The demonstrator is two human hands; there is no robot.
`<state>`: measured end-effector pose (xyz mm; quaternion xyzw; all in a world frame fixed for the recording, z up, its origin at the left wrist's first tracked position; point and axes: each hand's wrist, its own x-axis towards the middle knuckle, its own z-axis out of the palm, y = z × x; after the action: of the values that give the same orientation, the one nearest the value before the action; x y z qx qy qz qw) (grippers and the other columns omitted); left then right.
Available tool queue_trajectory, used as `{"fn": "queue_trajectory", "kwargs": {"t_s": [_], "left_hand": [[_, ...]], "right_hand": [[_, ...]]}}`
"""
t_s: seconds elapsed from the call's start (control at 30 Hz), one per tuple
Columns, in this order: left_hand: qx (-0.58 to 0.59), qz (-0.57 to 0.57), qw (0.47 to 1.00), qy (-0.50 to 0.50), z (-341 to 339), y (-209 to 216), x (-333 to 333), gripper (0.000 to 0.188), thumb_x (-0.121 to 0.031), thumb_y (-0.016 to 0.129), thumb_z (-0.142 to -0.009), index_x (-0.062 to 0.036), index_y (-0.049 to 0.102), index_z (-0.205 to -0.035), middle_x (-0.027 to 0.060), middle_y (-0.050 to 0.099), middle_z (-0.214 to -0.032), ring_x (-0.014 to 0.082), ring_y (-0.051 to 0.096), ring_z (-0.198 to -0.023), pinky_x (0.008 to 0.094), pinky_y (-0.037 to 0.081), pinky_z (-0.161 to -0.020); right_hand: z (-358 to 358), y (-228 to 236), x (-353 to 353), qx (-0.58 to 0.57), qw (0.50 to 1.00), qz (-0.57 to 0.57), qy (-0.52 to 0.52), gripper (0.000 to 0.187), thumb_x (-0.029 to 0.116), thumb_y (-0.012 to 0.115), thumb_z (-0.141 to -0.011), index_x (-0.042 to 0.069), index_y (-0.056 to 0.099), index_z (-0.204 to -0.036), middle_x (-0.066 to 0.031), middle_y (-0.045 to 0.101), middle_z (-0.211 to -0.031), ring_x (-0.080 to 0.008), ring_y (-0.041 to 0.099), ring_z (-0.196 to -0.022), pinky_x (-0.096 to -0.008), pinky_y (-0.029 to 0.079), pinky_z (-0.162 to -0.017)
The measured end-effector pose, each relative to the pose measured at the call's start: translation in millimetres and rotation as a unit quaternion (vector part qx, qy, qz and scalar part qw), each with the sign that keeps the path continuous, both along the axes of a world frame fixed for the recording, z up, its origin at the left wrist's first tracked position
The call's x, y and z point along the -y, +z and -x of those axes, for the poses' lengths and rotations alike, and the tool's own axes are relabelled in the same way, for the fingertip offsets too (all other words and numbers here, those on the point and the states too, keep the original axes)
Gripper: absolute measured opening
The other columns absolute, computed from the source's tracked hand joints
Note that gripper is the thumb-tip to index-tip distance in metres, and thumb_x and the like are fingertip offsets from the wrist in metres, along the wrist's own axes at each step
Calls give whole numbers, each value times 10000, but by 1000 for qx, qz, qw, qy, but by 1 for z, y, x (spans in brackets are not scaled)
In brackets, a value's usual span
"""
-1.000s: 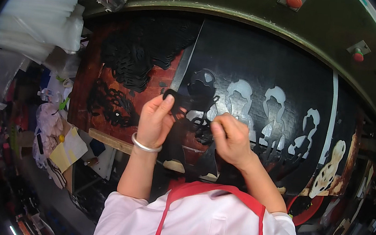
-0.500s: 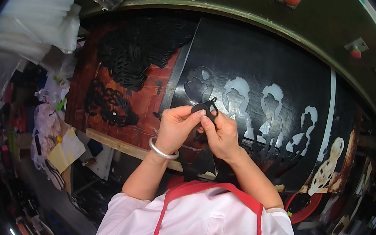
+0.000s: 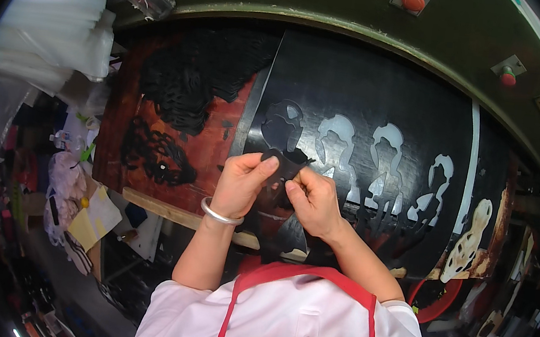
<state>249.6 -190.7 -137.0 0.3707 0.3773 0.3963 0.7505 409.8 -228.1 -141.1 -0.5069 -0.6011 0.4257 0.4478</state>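
Note:
My left hand (image 3: pixel 242 177), a silver bangle on its wrist, pinches a thin, flexible black cut piece (image 3: pixel 288 163) between thumb and fingers. At the other edge of that piece my right hand (image 3: pixel 314 202) is closed, thumb against curled fingers. The piece is held above the near part of a black sheet (image 3: pixel 363 72) that has shaped holes through it. A dark rounded cut shape (image 3: pixel 279 129) lies in the sheet just beyond my left hand. Light grey shows through the openings (image 3: pixel 391 139) farther right. What lies under my palms is hidden.
A heap of black cut pieces (image 3: pixel 194 72) covers the reddish board (image 3: pixel 217 162) at left, with a smaller pile (image 3: pixel 154 154) nearer. A pale perforated template (image 3: pixel 470 240) lies at right. The green machine beam (image 3: pixel 344 2) spans the back. Plastic bags (image 3: pixel 51 27) hang far left; a red bin (image 3: pixel 439 300) stands below right.
My hands have moved apart, the left one shifting left and the right one slightly right and down. More of the black piece now shows, spread between them.

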Motion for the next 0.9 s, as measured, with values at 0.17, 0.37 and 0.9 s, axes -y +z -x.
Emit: {"fn": "queue_trajectory", "kwargs": {"t_s": [0.17, 0.37, 0.9], "left_hand": [[-4, -19, 999, -41, -7, -2, 4, 162, -45, 582, -926, 54, 675, -1015, 28, 657, -885, 66, 570, -766, 211, 471, -684], [-137, -115, 983, -47, -6, -2, 5, 108, -13, 622, -886, 64, 693, -913, 34, 650, -848, 69, 546, -744, 215, 429, -661], [-59, -52, 994, -72, -11, 5, 5, 151, -67, 594, -923, 53, 685, -931, 38, 651, -791, 78, 570, -682, 214, 459, -621]], "right_hand": [[-8, 12, -1, -27, 999, 14, 30, 164, 84, 488, -849, -46, 572, -902, -176, 612, -680, -314, 612, -597, -387, 469, -560], [-17, 11, -2, -7, 998, 29, 61, 157, 70, 482, -817, -48, 566, -877, -200, 598, -687, -342, 620, -625, -405, 473, -578], [-27, 14, 3, -27, 990, 106, 94, 182, 61, 473, -818, -42, 619, -848, -179, 625, -714, -308, 642, -661, -375, 498, -629]]}}
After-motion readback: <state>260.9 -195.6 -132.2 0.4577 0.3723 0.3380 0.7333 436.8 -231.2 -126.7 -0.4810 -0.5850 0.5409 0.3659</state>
